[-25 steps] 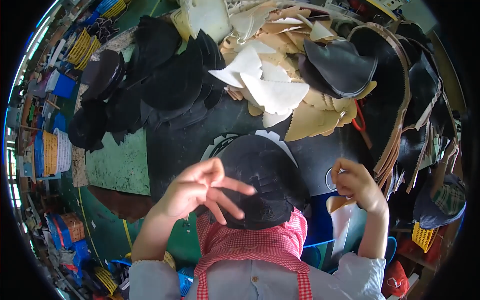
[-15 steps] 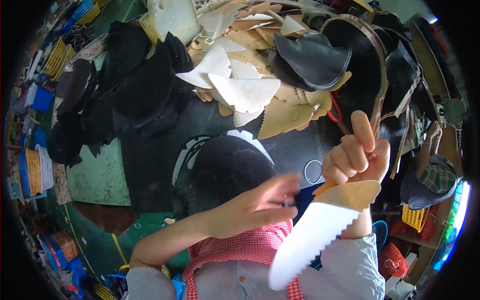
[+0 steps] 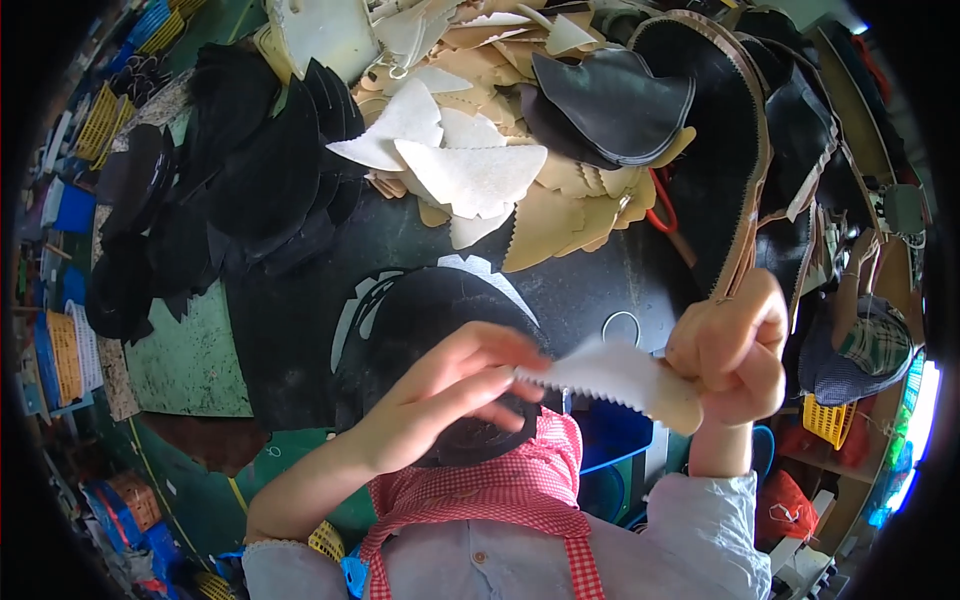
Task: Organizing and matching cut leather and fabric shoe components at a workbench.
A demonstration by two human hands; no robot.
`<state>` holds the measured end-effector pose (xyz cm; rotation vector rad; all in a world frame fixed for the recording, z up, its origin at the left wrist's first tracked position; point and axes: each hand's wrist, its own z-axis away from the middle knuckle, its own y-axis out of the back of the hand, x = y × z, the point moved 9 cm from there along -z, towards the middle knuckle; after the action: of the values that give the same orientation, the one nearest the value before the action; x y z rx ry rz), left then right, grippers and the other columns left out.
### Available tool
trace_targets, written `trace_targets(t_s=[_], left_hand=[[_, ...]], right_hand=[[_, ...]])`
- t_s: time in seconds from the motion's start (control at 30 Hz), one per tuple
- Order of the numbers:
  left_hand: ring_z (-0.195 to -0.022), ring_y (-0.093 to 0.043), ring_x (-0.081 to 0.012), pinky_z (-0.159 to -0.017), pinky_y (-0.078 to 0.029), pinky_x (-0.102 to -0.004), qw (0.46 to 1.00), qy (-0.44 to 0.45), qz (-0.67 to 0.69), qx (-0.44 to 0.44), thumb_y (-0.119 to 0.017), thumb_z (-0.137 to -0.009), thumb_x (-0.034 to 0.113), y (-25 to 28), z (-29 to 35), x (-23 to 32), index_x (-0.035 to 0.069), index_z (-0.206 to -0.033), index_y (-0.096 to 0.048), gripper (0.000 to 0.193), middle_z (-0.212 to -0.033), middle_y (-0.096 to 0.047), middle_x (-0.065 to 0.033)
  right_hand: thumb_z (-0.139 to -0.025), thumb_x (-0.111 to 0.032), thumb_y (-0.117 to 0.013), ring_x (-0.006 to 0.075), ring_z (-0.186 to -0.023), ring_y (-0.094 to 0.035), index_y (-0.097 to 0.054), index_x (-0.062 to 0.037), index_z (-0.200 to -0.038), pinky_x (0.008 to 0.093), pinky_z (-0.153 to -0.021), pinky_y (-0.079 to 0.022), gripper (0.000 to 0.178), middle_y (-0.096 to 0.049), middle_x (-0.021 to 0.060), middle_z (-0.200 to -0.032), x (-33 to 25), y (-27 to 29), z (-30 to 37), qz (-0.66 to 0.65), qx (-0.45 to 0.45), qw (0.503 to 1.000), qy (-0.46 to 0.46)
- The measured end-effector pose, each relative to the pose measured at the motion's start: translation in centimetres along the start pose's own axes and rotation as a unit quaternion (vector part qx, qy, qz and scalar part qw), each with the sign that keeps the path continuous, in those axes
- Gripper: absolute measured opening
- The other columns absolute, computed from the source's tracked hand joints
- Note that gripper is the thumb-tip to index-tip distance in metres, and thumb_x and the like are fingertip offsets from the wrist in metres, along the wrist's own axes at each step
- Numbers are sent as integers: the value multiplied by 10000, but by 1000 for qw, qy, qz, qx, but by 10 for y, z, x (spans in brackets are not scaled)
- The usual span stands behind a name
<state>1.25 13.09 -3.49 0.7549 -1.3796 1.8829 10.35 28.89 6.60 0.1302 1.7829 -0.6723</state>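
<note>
My right hand (image 3: 730, 345) is closed on the tan end of a toothed-edged piece of sheet material (image 3: 610, 372), white over most of its length. Its white end points left, toward my left hand (image 3: 450, 385). That hand has its fingers apart, slightly blurred, with the thumb by the piece's tip; whether they touch I cannot tell. Below both hands lies a rounded black piece (image 3: 420, 320) with a white toothed rim (image 3: 495, 280) along its far edge. A thin ring (image 3: 621, 328) sits just left of my right hand.
Farther back are white toothed pieces (image 3: 475, 178), tan ones (image 3: 565, 225) and a curved black leather piece (image 3: 620, 105). Black pieces (image 3: 265, 170) are heaped left. A red handle (image 3: 662, 200) and zigzag-edged black leather (image 3: 695, 100) lie right. Another person (image 3: 870, 345) works at far right.
The piece in my right hand has swung from pointing down to lying nearly level, its white end now leftward. My left hand has moved left and up to that end.
</note>
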Motion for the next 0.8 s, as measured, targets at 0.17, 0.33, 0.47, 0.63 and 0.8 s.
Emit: trace_targets(t_s=[0.17,0.33,0.47,0.63,0.8], left_hand=[[-968,-577,-103,-847,-460,-233,973,174,-21,-147,-372,-1047,515,-31,-24,-24,38,-1517,-332,671,-1240,-628,-112],[-961,-591,-66,-818,-473,-233,988,70,12,-138,-709,-931,192,-35,-15,-2,44,-1152,-632,277,-1020,-644,-20],[-813,-633,-56,-728,-502,-207,992,-63,-93,52,-664,-923,24,36,27,21,8,-1068,-609,155,-926,-661,-36],[-795,-669,-85,-795,-513,-232,987,-30,-160,0,-693,-912,60,29,37,8,-17,-1108,-584,237,-980,-677,-51],[-538,-595,-53,-480,-451,-192,941,72,-253,213,-732,-913,146,73,56,24,-20,-801,-657,213,-662,-647,-13]], right_hand=[[-918,-95,-628,130,-331,-390,-564,-16,-925,239,-330,-274,102,-545,102,-518,-41,-62,-13,-165,-347,911,147],[-834,-27,-586,193,-335,-428,-688,55,-802,324,-341,-296,134,-520,91,-492,-30,-60,-13,-120,-287,943,118],[-888,-337,-732,177,-505,-565,-624,9,-1076,291,-497,-403,408,-640,47,-657,58,-3,32,345,-312,802,-374],[-823,-375,-812,230,-828,-683,-655,-22,-1100,340,-731,-522,476,-705,122,-881,67,-38,15,364,-206,902,-108],[-916,-177,-737,83,-629,-599,-611,14,-882,247,-589,-467,231,-627,47,-677,104,-27,10,413,-135,867,-242]])
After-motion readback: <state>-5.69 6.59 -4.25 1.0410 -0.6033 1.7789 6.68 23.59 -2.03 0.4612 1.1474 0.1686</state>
